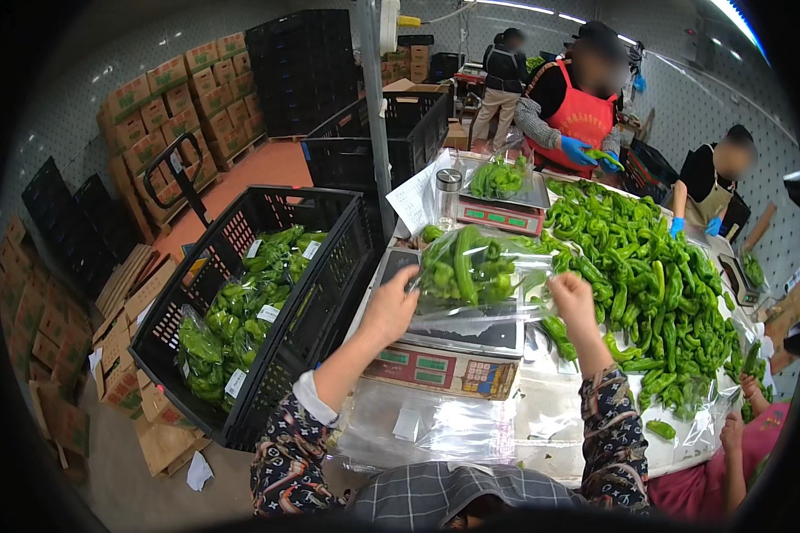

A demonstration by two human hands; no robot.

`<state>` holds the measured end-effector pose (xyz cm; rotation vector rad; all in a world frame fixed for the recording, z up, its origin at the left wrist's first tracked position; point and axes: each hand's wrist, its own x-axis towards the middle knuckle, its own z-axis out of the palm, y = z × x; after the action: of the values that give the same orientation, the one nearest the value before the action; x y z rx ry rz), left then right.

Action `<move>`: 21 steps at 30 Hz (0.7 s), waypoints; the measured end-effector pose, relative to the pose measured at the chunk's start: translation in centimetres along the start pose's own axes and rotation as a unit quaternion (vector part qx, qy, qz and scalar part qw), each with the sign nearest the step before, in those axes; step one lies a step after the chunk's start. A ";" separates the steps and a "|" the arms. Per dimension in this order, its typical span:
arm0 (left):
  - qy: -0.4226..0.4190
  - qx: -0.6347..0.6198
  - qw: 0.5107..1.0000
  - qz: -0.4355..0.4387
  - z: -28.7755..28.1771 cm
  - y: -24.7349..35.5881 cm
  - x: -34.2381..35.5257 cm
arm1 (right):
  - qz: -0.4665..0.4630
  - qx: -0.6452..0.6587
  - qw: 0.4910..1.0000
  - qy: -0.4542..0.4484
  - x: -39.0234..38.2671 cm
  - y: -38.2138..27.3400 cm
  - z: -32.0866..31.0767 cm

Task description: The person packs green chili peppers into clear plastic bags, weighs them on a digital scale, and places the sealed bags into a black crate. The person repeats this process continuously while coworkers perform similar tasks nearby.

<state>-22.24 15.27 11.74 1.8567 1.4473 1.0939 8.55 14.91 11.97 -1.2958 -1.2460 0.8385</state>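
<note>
A clear plastic bag of green peppers (468, 274) is stretched between my hands, above or on the flat pan of the near weighing scale (422, 367); I cannot tell whether it touches. My left hand (393, 305) grips its left side, fingertips against the plastic. At the other end, my right hand (572, 302) pinches the loose plastic of the bag's mouth. Flat clear bags (453, 426) lie stacked in front of the scale. To the right spreads a large heap of loose green peppers (658, 284).
A black crate (324, 293) at left holds several bagged peppers. Behind the near scale stand a second scale (503, 216) loaded with peppers, a steel-lidded jar (448, 197) and a metal post (378, 115). Co-workers stand across the table; another's hands (745, 409) show at lower right.
</note>
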 end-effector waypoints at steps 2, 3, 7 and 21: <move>-0.048 -0.009 0.997 -0.064 2.1 -2.0 -1.4 | 0.021 -0.033 0.999 -0.001 -1.2 4.6 -1.5; -0.077 -0.029 0.989 -0.125 2.2 -2.3 -2.8 | 0.034 -0.052 0.998 -0.014 -2.3 5.3 -1.4; -0.130 -0.197 0.946 -0.222 1.3 -1.8 -4.9 | -0.132 -0.257 0.957 0.015 -5.7 2.2 -0.4; -0.143 -0.261 0.941 -0.160 3.2 -3.8 -6.7 | -0.360 -0.313 0.848 -0.231 -10.2 0.8 13.2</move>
<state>-22.16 10.09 5.23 1.2886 1.1025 0.8905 -6.01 8.23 7.25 -0.9681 -2.3373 0.1724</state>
